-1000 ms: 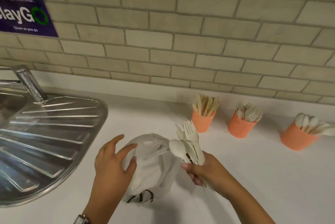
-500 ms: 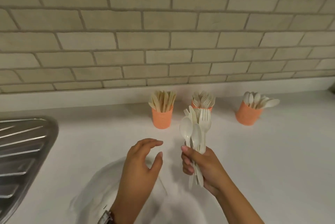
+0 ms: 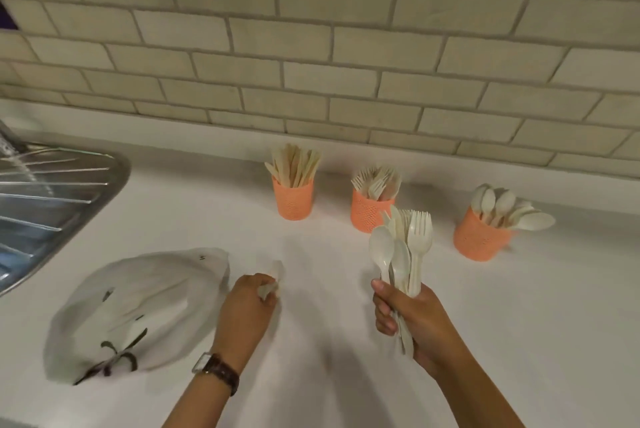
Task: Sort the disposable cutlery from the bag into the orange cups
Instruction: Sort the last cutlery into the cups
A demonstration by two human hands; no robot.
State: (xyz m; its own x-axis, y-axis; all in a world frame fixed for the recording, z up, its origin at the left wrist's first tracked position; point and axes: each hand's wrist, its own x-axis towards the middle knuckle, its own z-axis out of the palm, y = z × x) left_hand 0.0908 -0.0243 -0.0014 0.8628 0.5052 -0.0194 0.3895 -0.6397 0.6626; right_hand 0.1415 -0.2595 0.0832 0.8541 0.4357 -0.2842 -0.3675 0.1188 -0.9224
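Observation:
Three orange cups stand in a row near the wall: the left cup (image 3: 293,199) holds knives, the middle cup (image 3: 367,214) forks, the right cup (image 3: 480,234) spoons. My right hand (image 3: 412,318) is shut on a bunch of white cutlery (image 3: 403,251), spoons and forks pointing up, in front of the middle cup. The white plastic bag (image 3: 138,306) lies flat on the counter at the left. My left hand (image 3: 244,313) is closed on the bag's handle end, a small white bit (image 3: 273,280) sticking out of the fingers.
A steel sink drainer (image 3: 52,199) fills the left edge. The white counter (image 3: 519,341) runs to a tiled wall (image 3: 311,46) behind the cups. A watch (image 3: 216,370) sits on my left wrist.
My left hand went from hovering open over the bag to closing on its end, with the bag now flat at the left. My right hand still holds the cutlery bunch upright.

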